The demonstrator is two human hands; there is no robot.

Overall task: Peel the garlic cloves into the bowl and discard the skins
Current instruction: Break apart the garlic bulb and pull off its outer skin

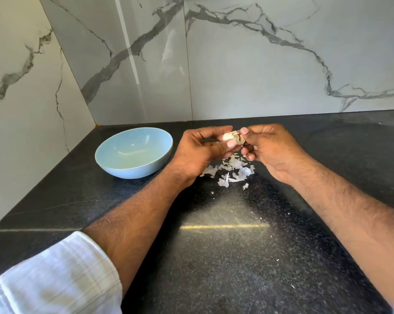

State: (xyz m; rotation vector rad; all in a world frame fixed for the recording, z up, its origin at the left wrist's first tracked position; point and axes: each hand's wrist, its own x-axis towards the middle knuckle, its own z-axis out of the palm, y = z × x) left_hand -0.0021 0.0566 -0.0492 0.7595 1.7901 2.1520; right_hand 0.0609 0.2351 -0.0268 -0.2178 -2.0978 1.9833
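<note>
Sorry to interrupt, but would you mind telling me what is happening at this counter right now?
A person is peeling garlic over a dark counter. The left hand and the right hand both pinch the garlic, working at its skin. Loose skins lie scattered on the counter just below the hands. The light blue bowl to the left appears to hold no cloves yet.

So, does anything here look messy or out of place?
Only the papery garlic skins, scattered on the dark counter under the hands instead of binned. The blue bowl looks empty.
</note>
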